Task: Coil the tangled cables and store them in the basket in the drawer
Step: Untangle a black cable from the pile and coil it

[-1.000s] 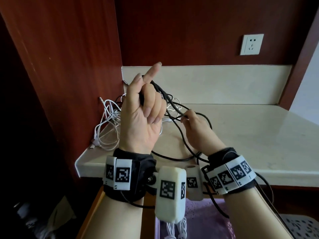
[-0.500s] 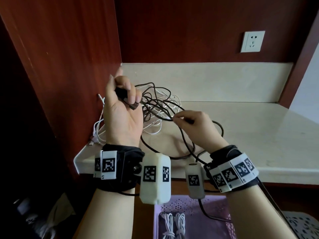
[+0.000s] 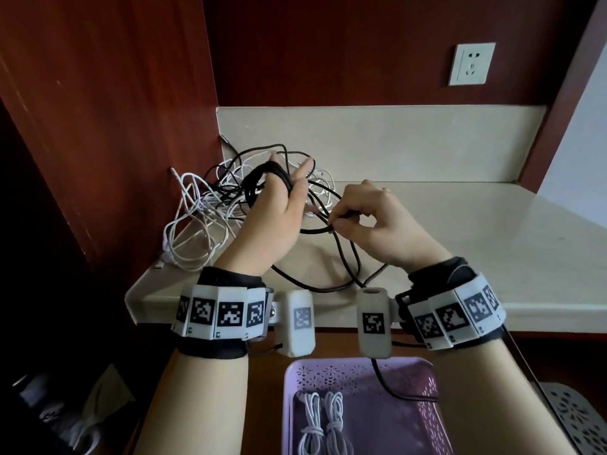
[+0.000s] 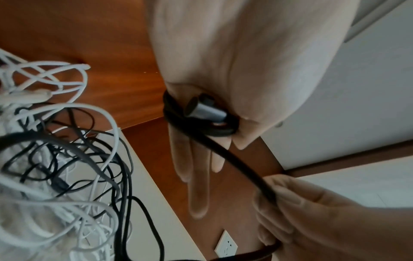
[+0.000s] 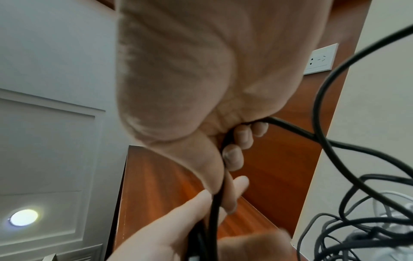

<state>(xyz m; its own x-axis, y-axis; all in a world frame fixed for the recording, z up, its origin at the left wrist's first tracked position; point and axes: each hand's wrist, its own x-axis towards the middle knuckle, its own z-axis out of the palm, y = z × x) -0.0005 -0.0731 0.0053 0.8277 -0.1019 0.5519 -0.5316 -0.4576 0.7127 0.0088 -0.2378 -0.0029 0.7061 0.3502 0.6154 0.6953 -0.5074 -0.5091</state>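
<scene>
A black cable [image 3: 323,228] is wound in several turns around the fingers of the left hand [image 3: 277,211], which is raised over the pale countertop [image 3: 492,244] with its fingers held straight. In the left wrist view the cable's metal plug [image 4: 202,110] is seen pinned against the palm by the thumb, beneath the wound turns. A taut stretch of the same cable is led from that hand to the right hand [image 3: 377,221], where it is pinched between thumb and curled fingers just beside the left palm. From there the cable is dropped in a loose loop across the countertop's front edge. Behind both hands, in the corner against the wooden side panel [image 3: 115,126], a tangle of white and black cables [image 3: 203,218] is piled on the countertop. Below the counter, a pink perforated basket [image 3: 423,418] is seen, with two coiled white cables [image 3: 323,421] laid side by side at its left. A wall socket [image 3: 471,64] is mounted above the backsplash.
</scene>
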